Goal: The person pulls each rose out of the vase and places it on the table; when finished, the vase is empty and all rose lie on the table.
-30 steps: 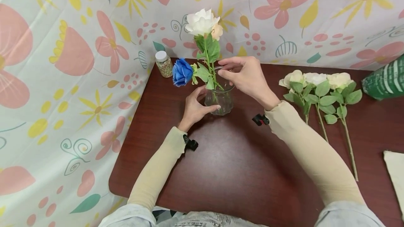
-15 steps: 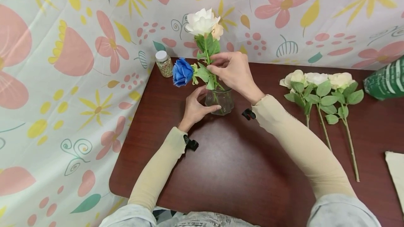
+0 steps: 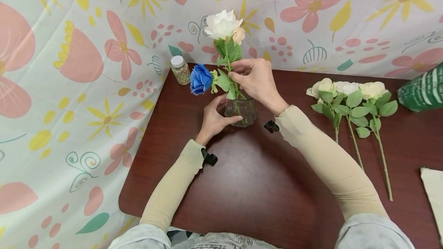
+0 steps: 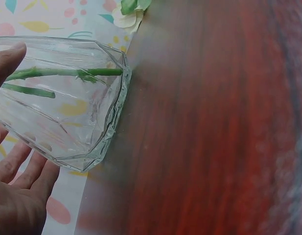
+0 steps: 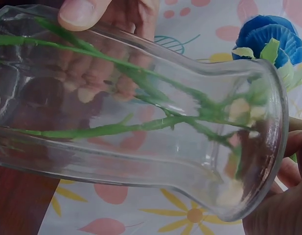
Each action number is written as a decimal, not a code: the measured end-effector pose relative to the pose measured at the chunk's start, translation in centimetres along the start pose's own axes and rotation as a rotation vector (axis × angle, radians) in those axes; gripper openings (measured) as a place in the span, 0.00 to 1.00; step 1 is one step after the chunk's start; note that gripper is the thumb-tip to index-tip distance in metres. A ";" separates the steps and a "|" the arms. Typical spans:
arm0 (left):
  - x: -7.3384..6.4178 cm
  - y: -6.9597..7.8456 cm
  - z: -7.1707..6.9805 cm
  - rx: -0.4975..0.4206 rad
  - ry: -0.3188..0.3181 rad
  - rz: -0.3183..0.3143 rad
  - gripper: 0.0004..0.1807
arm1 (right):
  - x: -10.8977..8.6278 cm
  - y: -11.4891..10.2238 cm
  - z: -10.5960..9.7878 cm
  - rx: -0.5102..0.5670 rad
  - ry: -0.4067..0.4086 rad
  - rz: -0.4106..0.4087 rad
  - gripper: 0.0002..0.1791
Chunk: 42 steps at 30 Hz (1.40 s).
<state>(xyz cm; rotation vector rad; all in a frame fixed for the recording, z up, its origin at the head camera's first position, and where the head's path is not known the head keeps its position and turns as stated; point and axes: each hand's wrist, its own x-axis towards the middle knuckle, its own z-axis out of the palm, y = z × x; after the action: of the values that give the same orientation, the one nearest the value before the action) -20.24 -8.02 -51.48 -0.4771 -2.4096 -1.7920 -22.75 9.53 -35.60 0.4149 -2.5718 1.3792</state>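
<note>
A clear glass vase stands on the table, with green stems crossing inside it. My left hand grips its lower body, the thumb on the near side and fingers around the far side. Above the rim, my right hand pinches the leafy stem of the white flower between thumb and fingertips. A peach flower peeks out behind that bloom. The blue rose leans out to the left over the rim. Leaves partly hide the right fingertips.
A jar with a white lid stands at the table's back left corner. Pale cut flowers lie to the right, near a green wrapped object. A cream cloth lies at the right edge. Patterned fabric borders the table.
My right hand has moved left from beside the vase's rim to the white flower's stem, then stayed there. The left hand and the vase have kept their places.
</note>
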 end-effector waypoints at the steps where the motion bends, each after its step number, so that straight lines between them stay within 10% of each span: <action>1: 0.0 0.0 0.0 -0.003 -0.001 0.001 0.48 | 0.0 0.0 0.0 0.004 0.000 -0.001 0.13; 42: 0.1 -0.1 0.1 0.021 0.008 0.006 0.46 | 0.4 0.7 -0.1 0.114 -0.061 0.035 0.08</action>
<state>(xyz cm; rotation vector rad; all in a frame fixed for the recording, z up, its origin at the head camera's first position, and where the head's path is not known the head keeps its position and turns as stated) -20.34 -7.94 -51.61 -0.4741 -2.4171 -1.7607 -23.34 9.94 -36.02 0.4386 -2.5680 1.5537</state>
